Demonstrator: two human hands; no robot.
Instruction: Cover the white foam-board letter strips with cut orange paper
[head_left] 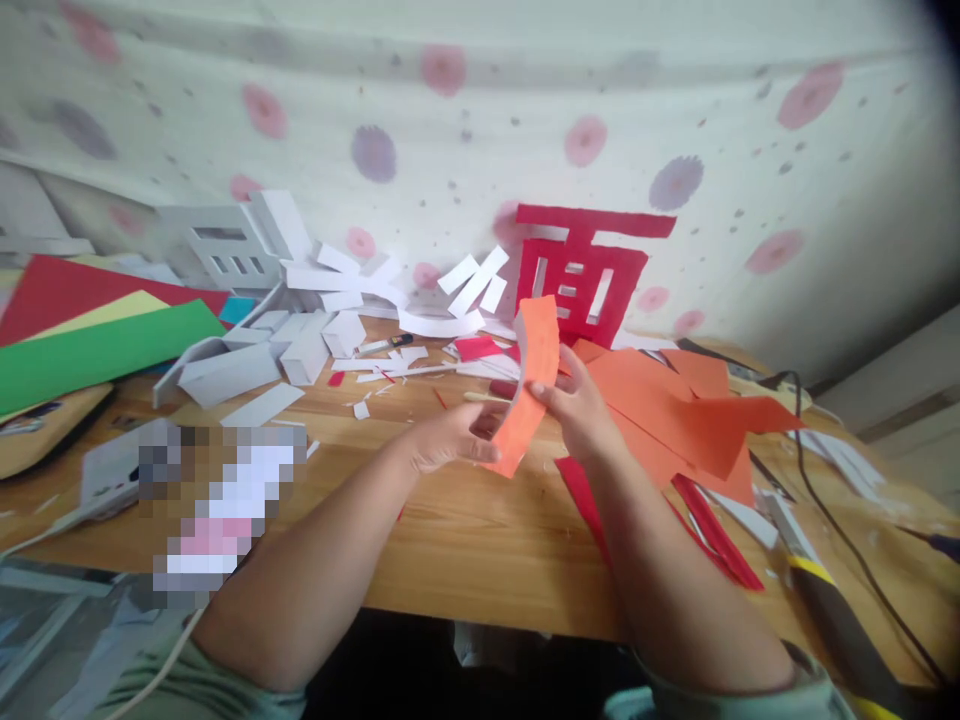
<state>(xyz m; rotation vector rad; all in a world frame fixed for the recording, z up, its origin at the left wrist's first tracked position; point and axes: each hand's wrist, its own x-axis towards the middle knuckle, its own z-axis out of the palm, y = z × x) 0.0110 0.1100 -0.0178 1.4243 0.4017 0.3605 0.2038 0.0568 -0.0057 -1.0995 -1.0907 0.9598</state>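
Above the wooden table, both my hands hold a curved strip (531,400) with an orange face and a white side edge. It stands tilted, its top end leaning right. My left hand (459,434) grips it near the lower end, with the thumb in front. Higher up, my right hand (577,402) presses a thumb on the orange face, and its other fingers go behind the strip. Just right of the strip lie sheets of orange paper (667,410). Behind it stands a red cut-out character (581,270), propped against the patterned cloth.
White foam-board pieces (232,370) and offcuts crowd the table's back left. Coloured sheets (112,345) lie at far left, and a power strip with a cord is nearer. At right are red strips (716,535), a large utility knife (825,600) and a dark cable (817,500).
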